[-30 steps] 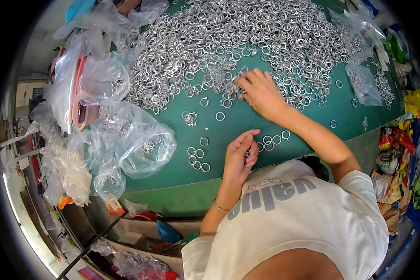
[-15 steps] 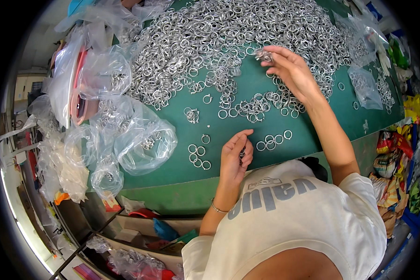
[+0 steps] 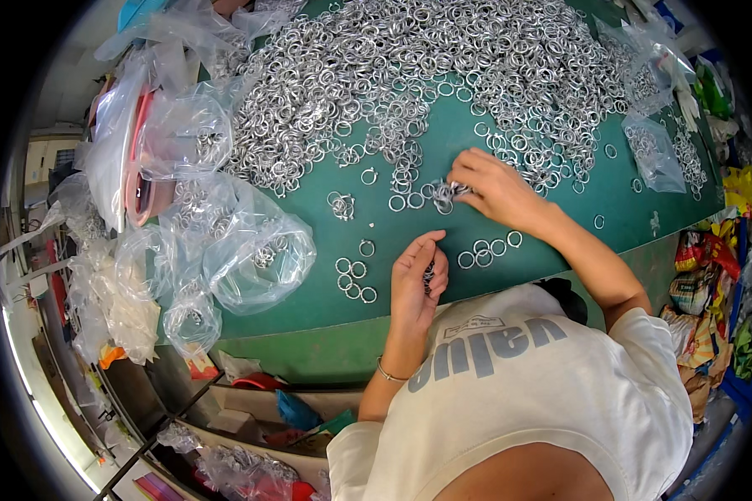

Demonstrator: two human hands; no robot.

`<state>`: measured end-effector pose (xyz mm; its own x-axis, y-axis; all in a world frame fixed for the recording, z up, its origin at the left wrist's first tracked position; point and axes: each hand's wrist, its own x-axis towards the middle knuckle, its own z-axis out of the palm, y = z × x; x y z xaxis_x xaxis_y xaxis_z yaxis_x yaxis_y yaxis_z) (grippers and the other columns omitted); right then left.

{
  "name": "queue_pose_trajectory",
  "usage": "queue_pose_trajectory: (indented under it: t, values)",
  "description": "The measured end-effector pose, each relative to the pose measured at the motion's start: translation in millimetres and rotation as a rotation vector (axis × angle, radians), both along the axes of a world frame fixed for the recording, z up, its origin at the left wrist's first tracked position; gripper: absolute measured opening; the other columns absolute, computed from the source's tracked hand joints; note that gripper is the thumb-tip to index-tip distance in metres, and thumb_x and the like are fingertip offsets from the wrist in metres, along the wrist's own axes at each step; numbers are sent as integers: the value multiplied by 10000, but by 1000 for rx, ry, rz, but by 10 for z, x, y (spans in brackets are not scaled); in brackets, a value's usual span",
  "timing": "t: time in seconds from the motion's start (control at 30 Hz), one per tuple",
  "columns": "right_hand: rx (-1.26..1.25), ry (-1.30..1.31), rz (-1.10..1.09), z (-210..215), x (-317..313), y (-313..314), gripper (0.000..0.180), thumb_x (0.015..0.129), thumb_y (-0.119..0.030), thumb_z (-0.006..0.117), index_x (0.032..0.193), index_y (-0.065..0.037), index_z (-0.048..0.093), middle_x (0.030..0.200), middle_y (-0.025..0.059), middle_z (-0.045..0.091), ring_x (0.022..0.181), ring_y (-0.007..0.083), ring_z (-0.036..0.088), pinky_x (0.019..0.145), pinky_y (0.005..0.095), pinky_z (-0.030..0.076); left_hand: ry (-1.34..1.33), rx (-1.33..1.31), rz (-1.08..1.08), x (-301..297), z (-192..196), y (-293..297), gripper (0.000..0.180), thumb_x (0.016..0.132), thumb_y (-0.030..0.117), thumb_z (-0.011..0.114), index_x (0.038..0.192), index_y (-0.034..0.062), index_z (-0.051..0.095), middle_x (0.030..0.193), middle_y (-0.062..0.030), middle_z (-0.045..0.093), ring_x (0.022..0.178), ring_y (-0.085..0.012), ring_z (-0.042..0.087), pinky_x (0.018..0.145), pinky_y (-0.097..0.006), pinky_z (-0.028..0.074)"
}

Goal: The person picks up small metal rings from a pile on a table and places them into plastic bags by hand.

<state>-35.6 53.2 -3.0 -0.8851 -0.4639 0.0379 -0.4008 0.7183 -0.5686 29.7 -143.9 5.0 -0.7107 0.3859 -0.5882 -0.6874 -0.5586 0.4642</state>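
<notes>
My left hand (image 3: 414,272) is half curled above the near part of the green table, several silver metal rings (image 3: 429,275) tucked in its palm. Farther up and to the right, my right hand (image 3: 495,189) reaches down with bent fingers pressed together. At its fingertips is a small clump of metal rings (image 3: 444,197), partly covered by the fingers. A short row of rings (image 3: 481,252) lies just right of my left hand. To its left is a little group of thin rings (image 3: 355,280), with a small stacked bunch (image 3: 341,205) beyond.
A large heap of silver rings (image 3: 443,50) spreads over the far side of the green table (image 3: 326,250). Clear plastic bags (image 3: 263,250), some with rings inside, crowd the left. Another bag (image 3: 653,154) lies at the right. A shelf with bags (image 3: 242,459) sits below the table's front edge.
My right hand has come down and nearer from over the heap's edge to the ring clump, its fingers now pointing left. My left hand has barely moved.
</notes>
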Motion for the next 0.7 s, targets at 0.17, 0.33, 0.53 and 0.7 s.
queue_pose_trajectory:
  t: [0.17,0.33,0.53,0.7]
  values:
    - [-638,-434,-436,270,-174,22,186,910,-152,486,1033,-25,546,839,73,604,581,107,547,464,213,390,12,3,-3,7,-26,-3,200,921,131,463,1055,-4,526,617,-5,410,465,-48,322,395,-171,244]
    - [-1304,-721,-378,436,-342,260,329,905,-143,487,1199,-6,427,988,146,608,706,169,604,566,248,478,-8,4,12,3,6,8,199,926,126,455,1049,-11,530,604,-7,429,448,-42,322,373,-173,240]
    - [-1082,-403,-421,454,-361,296,415,893,-104,502,1277,8,390,1204,178,495,1020,195,550,787,287,479,14,4,15,4,-9,5,201,929,131,451,1047,-11,530,606,-7,427,452,-42,322,379,-176,245]
    - [-531,29,-524,408,-356,306,376,823,-110,579,1176,-26,481,1163,90,515,1076,243,489,919,362,381,9,28,5,5,-21,-1,205,932,132,444,1054,-11,526,615,-9,428,453,-44,325,377,-169,249]
